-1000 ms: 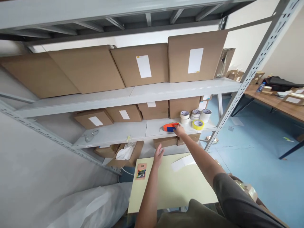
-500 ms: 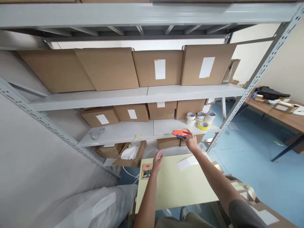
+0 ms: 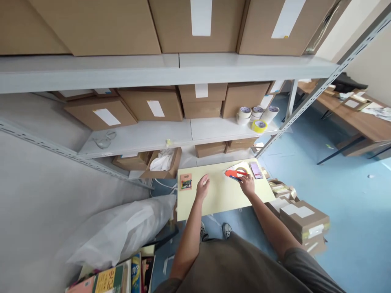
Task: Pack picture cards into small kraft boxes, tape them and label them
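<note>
Orange-blue tape dispenser (image 3: 231,173): over the table (image 3: 224,199), near its far edge, toward the far right corner.
Right hand (image 3: 247,185): fingers wrapped around the dispenser's near end.
Left hand (image 3: 203,187): loosely curled, apparently gripping nothing.
Feel: probably light, rigid plastic; handle seems the safest hold.

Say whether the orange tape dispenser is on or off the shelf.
Off: the right hand holds the dispenser over the pale table.

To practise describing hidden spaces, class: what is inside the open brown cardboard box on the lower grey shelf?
Crumpled white material lies in the box; it hides the bottom and anything beneath.
</note>
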A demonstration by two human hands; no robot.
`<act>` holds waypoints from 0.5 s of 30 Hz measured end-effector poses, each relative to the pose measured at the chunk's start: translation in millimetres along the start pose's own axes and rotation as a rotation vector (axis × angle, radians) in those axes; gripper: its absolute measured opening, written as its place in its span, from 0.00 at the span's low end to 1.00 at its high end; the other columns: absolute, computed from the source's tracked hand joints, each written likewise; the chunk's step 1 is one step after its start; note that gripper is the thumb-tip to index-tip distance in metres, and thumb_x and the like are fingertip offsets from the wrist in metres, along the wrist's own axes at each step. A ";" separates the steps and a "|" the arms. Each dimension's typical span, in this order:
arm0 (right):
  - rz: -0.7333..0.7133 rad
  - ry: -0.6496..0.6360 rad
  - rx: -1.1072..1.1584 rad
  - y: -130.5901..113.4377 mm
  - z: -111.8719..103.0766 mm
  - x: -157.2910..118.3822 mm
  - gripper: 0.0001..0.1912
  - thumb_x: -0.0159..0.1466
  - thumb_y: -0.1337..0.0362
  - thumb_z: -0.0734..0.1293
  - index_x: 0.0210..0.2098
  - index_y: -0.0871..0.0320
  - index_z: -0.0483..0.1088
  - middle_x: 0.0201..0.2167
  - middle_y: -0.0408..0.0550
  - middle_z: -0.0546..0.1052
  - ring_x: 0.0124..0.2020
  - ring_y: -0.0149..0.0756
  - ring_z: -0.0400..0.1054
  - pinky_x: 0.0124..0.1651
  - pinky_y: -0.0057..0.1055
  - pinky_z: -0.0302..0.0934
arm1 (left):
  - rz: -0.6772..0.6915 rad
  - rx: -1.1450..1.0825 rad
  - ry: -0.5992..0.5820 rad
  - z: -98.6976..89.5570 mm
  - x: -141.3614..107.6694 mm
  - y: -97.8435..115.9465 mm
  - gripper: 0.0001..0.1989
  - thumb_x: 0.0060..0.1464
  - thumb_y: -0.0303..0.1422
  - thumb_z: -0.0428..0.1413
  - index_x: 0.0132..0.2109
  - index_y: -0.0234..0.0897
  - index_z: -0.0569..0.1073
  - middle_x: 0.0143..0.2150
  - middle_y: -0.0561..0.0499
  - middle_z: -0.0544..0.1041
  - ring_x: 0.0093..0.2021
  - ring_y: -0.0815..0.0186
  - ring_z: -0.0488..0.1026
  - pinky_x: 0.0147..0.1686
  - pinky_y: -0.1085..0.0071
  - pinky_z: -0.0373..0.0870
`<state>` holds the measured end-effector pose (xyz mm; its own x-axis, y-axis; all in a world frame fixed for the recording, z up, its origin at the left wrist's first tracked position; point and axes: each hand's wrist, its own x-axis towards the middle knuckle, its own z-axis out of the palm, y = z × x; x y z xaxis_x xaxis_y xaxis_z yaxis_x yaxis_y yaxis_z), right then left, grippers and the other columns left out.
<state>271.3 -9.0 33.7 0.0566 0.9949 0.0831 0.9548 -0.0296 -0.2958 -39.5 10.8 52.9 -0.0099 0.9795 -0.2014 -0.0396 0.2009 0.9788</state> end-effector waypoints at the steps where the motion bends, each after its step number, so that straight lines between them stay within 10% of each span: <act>1: 0.018 -0.028 -0.001 8.7 7.4 -7.0 0.15 0.68 0.66 0.65 0.49 0.53 0.82 0.46 0.56 0.84 0.58 0.55 0.65 0.56 0.46 0.57 | 0.002 0.018 0.017 0.6 -6.1 -1.8 0.24 0.59 0.47 0.66 0.58 0.41 0.80 0.65 0.40 0.77 0.68 0.50 0.72 0.71 0.52 0.63; 15: 0.245 -0.341 0.015 149.7 68.1 -46.5 0.17 0.64 0.65 0.67 0.49 0.58 0.82 0.46 0.62 0.84 0.59 0.58 0.69 0.57 0.48 0.60 | -0.091 0.123 0.151 80.4 -72.5 -56.8 0.19 0.59 0.44 0.65 0.52 0.39 0.82 0.57 0.39 0.83 0.60 0.52 0.78 0.68 0.51 0.67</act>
<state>391.7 -53.1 -79.3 0.1791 0.9335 -0.3105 0.9207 -0.2703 -0.2816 43.8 -70.2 14.9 -0.1619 0.9453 -0.2832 0.0748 0.2979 0.9517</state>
